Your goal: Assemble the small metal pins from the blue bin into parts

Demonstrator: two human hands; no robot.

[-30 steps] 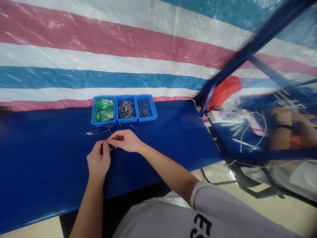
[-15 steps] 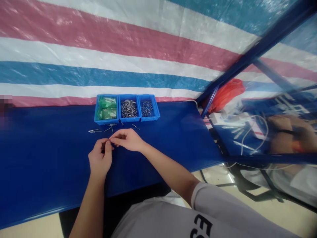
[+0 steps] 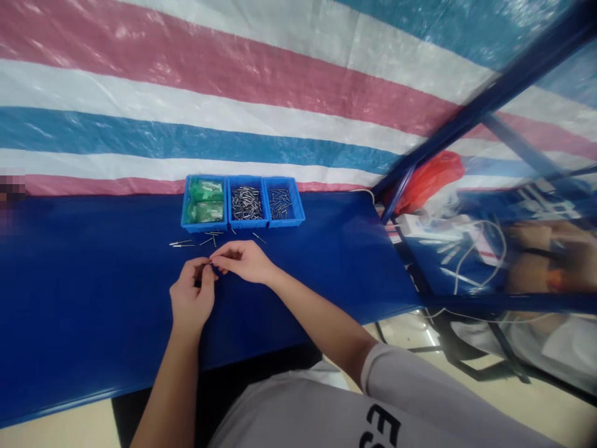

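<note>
- Your left hand [image 3: 192, 295] and right hand [image 3: 245, 261] are pinching a tiny part [image 3: 211, 262] over the smooth bench [image 3: 289, 302].
- Slender metallic pins [image 3: 214, 239] are lying before rectangular plastic bins [image 3: 250, 224].
- Bins are appearing slightly farther right than earlier.

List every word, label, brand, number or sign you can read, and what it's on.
"ES": black letters on the wearer's grey shirt, cut by the lower edge.
White box at right: any print too blurred.
Green packets in blue bin: any print too small.
</note>
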